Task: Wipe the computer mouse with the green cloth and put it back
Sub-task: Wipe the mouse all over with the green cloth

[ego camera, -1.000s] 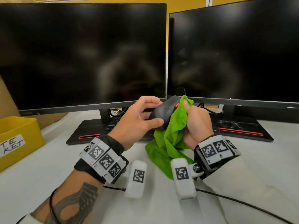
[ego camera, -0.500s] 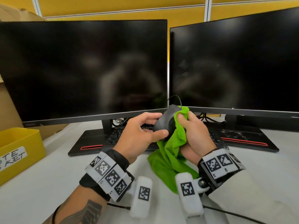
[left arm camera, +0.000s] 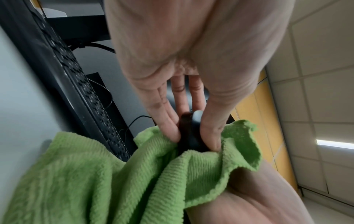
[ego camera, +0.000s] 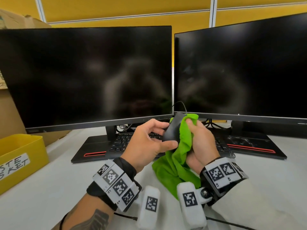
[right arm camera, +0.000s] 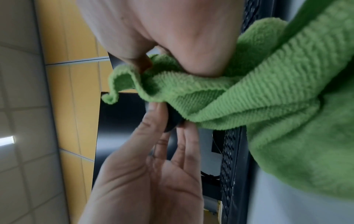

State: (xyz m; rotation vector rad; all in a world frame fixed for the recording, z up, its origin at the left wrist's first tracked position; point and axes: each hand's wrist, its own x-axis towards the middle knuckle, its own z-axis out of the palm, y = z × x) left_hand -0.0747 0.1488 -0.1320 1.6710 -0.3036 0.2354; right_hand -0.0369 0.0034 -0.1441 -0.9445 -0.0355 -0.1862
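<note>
- Computer mouse (ego camera: 172, 128): right side is covered by the green cloth (ego camera: 177, 165); underside is not visible in the head view.
- Right hand (ego camera: 200, 143): fingertips are buried in cloth folds; contact with the mouse cannot be confirmed.
- Left hand (ego camera: 146, 143): palm blocks part of the keyboard (ego camera: 123, 143).
- Yellow bin (ego camera: 20, 160): cut off by the left frame edge; label text is partly truncated.
- Right monitor (ego camera: 240, 67): cut off at the right edge.
- Left wrist view: the cloth's lower-left portion is blurred.
- Right wrist view: the mouse shows only as a dark sliver under the cloth.
</note>
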